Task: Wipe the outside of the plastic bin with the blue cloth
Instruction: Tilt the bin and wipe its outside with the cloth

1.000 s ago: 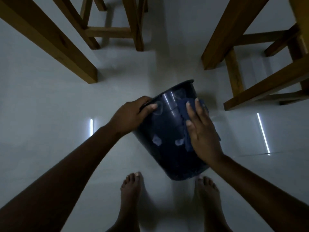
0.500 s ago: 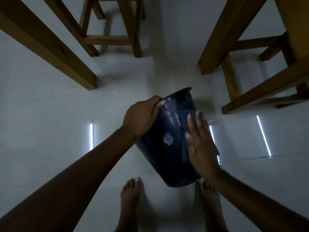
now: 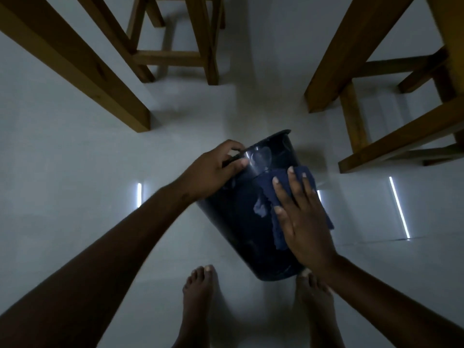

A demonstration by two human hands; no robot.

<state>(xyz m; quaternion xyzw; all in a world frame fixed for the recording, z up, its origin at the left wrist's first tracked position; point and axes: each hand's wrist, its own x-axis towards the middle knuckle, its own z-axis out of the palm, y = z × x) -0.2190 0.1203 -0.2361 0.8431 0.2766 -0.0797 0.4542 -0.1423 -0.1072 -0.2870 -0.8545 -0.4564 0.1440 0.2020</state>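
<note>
The dark plastic bin [image 3: 241,222] hangs tilted above the floor in front of the person, its open mouth pointing far and its base near, just over the bare feet [image 3: 198,295]. The left hand [image 3: 213,169] is clenched on the rim at the bin's upper left, fingers curled over the edge. The right hand [image 3: 298,217] lies flat and spread, pressing the blue cloth [image 3: 278,187] against the bin's right wall; it grips nothing, it only pins the cloth to the plastic.

To do this wipe well, the flat palm should probably keep even pressure and travel the length of the wall from rim toward base in overlapping passes, while the left hand turns the bin by the rim so each fresh strip comes under the cloth. A loose corner of cloth hangs off the right side, so bunching it under the palm would likely give better contact. The pale patches on the dark wall look like label scraps or glare; I cannot tell which, and they may need firmer rubbing.

The floor [image 3: 75,172] is pale, smooth and glossy, throwing back thin bright streaks of light. The room is dim. Wooden furniture legs [image 3: 82,64] slant in from the far left and far right, with a wooden stool frame [image 3: 173,51] at the far centre, all well apart from the bin.
</note>
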